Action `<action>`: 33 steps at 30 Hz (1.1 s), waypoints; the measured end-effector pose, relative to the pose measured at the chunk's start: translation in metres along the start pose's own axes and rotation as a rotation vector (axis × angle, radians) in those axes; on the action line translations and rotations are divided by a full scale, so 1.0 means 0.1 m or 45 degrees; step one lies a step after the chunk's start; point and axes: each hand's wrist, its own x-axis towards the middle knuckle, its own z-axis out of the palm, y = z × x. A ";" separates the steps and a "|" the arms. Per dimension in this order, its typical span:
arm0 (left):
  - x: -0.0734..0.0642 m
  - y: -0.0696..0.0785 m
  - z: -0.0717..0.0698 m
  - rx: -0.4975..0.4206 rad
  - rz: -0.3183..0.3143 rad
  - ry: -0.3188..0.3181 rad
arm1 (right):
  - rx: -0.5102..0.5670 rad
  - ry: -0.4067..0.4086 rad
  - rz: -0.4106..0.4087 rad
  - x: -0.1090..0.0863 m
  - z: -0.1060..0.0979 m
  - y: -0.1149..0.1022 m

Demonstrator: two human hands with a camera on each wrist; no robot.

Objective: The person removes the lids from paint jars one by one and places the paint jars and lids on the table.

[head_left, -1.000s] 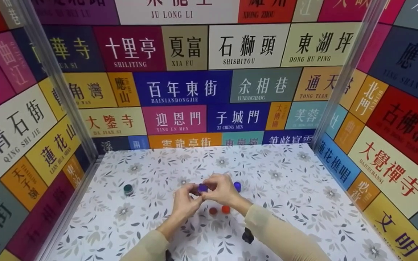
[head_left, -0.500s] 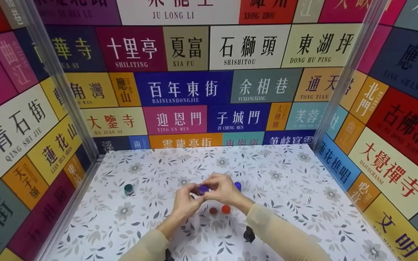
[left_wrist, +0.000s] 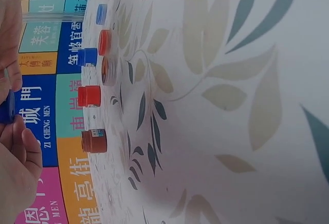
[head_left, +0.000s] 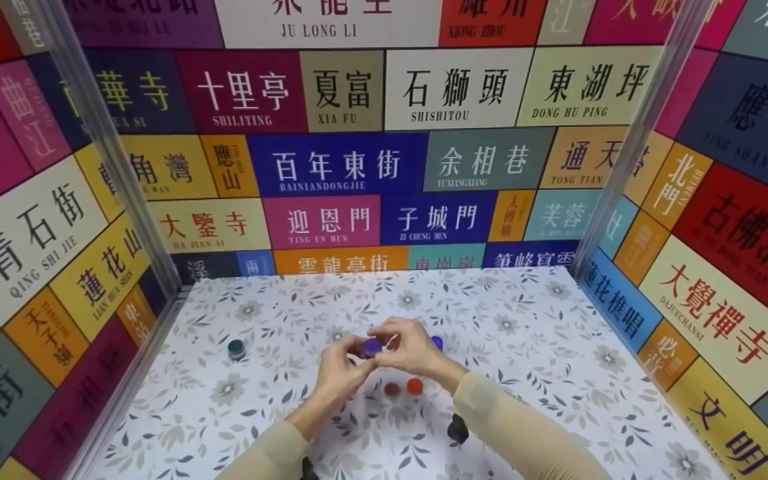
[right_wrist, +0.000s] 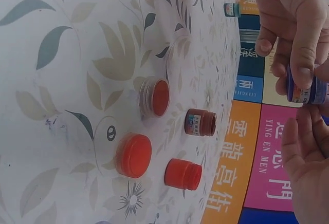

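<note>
In the head view both hands meet above the middle of the table around a small purple paint jar (head_left: pixel 373 347). My left hand (head_left: pixel 341 369) holds it from the left, thumb and fingers curled around its labelled side (right_wrist: pixel 299 94) in the right wrist view. From the other side my right hand (head_left: pixel 412 348) grips the jar's upper part with thumb and fingertips. Fingers hide much of the jar. Below the hands, a brown-red round piece (head_left: pixel 391 389) and an orange-red one (head_left: pixel 414 386) lie on the table. The right wrist view shows a brown paint jar (right_wrist: pixel 200 122) and a red paint jar (right_wrist: pixel 183 174).
A dark green jar (head_left: pixel 236 349) stands on the left of the flower-patterned table (head_left: pixel 524 400). Partly behind the right hand is a blue-purple jar (head_left: pixel 437 342); another blue piece (left_wrist: pixel 102 14) shows in the left wrist view. Walls with colourful lettered panels (head_left: pixel 337 163) surround the table.
Both hands stay in nearly the same place around the purple jar. The right fingers shift slightly at its top; the jars on the table have not moved.
</note>
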 end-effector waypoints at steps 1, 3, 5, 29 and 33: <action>0.00 0.00 0.00 -0.002 -0.007 0.005 | 0.004 0.015 0.009 0.00 0.00 0.00; 0.01 0.00 -0.01 0.001 -0.001 0.018 | 0.005 0.056 0.039 0.00 0.01 0.00; 0.01 0.01 -0.01 0.005 0.008 0.033 | 0.007 0.103 0.077 0.00 0.02 -0.01; 0.00 0.00 0.03 0.007 0.046 0.102 | -0.083 0.168 0.063 0.00 0.08 -0.05; -0.01 -0.02 0.01 -0.003 0.051 0.092 | -0.131 0.123 -0.004 0.01 0.09 -0.05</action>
